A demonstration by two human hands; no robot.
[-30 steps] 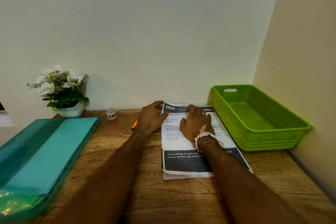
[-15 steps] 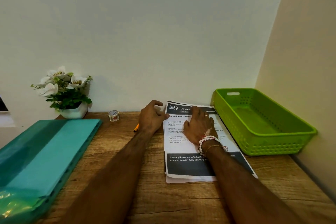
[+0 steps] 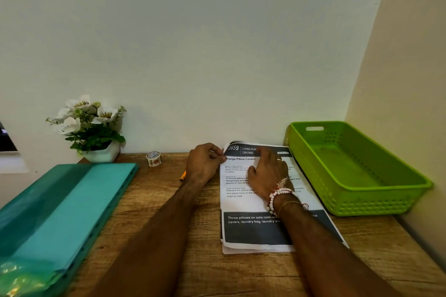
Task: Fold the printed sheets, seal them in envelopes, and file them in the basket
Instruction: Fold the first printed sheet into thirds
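Lifted since earlier, the printed sheets' (image 3: 241, 202) far-left corner is pinched by the left hand (image 3: 205, 164), likely to peel one free; the right hand (image 3: 268, 173), spread flat, anchors the rest.

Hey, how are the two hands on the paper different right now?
The left hand curls, pinching the printed sheets' far left corner; the right hand lies flat on them, fingers straight. The right wrist wears bracelets; the left is bare. Both touch the sheets.

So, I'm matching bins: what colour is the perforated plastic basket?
The perforated plastic basket is lime green; head view.
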